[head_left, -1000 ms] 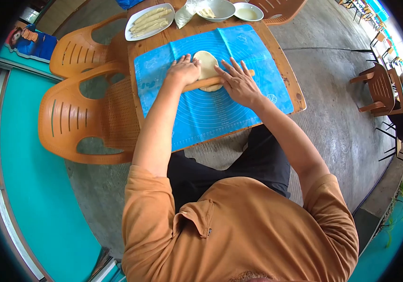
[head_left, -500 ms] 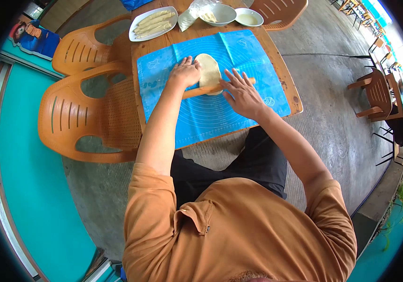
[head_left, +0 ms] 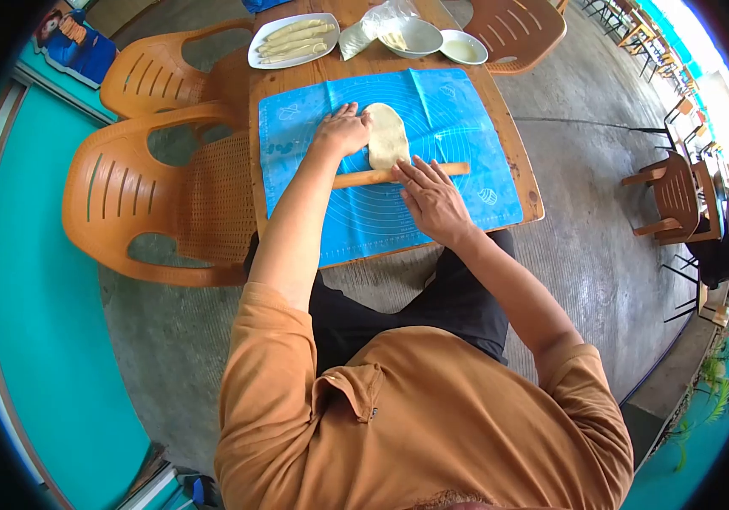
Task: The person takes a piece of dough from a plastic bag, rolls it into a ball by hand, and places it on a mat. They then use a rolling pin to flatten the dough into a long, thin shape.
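A flattened oval of pale dough [head_left: 388, 138] lies on a blue silicone mat [head_left: 296, 191] marked with circles. Across its near end, toward my body, is a wooden rolling pin [head_left: 364, 178]. My left hand [head_left: 343, 132] rests at the dough's left edge, its fingers stretched forward and touching it. My right hand [head_left: 434, 200] lies flat over the right part of the pin, fingers extended and not wrapped round it.
Behind the mat stand a white plate [head_left: 254, 58] of rolled dough strips, a plastic bag of white powder [head_left: 354, 41], a bowl [head_left: 428, 41] with dough pieces and a small dish [head_left: 465, 51] of liquid. Orange chairs [head_left: 126, 204] flank the wooden table [head_left: 527, 200].
The rolling pin has moved toward my body, from across the dough to its near end. My right hand has come back with it, while my left hand stays by the dough's left edge.
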Demonstrator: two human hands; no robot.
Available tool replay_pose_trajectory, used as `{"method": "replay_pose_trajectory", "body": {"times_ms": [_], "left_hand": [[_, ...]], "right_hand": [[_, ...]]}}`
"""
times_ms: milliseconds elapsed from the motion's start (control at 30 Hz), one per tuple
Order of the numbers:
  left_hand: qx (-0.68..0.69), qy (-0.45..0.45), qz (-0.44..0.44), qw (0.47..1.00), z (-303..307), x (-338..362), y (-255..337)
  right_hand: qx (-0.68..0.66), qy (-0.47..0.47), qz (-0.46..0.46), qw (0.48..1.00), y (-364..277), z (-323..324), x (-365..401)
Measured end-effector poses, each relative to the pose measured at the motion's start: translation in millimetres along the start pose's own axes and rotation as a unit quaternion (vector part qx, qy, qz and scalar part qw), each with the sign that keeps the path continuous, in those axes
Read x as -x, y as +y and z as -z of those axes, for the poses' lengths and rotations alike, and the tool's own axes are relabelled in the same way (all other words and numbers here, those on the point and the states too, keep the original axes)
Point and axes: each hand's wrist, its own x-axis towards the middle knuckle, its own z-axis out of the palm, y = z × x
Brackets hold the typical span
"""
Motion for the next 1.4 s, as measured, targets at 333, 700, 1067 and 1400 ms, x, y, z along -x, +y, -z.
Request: {"method": "replay_pose_trajectory", "body": {"times_ms": [333,700,1067,1400], "left_hand": [[0.047,0.237,-0.105,0.965,-28,3,-40],[0.115,0.424,-0.129,0.889,-14,129,-9],[0.04,0.286,-0.2,0.936,-94,200,44],[0.029,0.239,-0.182,0.953,-99,204,47]], "right_hand": [[-0.07,0.114,0.051,0.99,-6,-3,6],[-0.112,0.071,0.056,0.99,15,9,-5],[-0.031,0.056,0.043,0.997,14,-21,-31],[0.007,-0.041,-0.048,0.998,7,-36,-70]]}}
